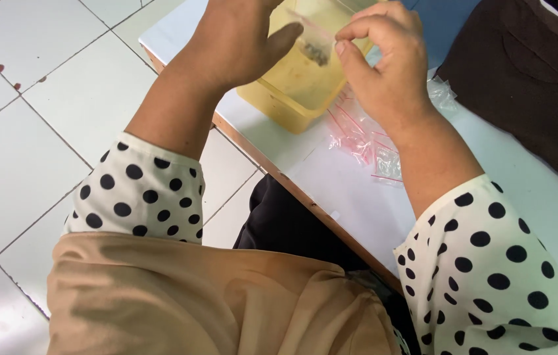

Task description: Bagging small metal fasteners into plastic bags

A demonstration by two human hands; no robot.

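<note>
Left hand (pixel 239 39) and right hand (pixel 384 59), raised, together pinching small clear plastic zip bag (pixel 312 43) holding dark contents. Beneath them: yellow translucent plastic tub (pixel 292 85). Below right wrist: loose clear red-striped zip bags (pixel 364 141) on white desk (pixel 344 197).

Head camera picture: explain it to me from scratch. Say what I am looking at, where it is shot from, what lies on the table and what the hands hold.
There is no machine here. A person wears one camera on the head, so the picture looks down over their polka-dot sleeves at their own two bare hands.

The left hand and the right hand are raised together over a yellow plastic tub. Between their fingers they pinch a small clear bag with something dark inside; what it is cannot be told.

The tub stands on a white table with a wooden edge. Beside it lies a loose heap of small clear bags with red strips. A dark brown cloth lies at the far right. Below the table is a tiled floor.
</note>
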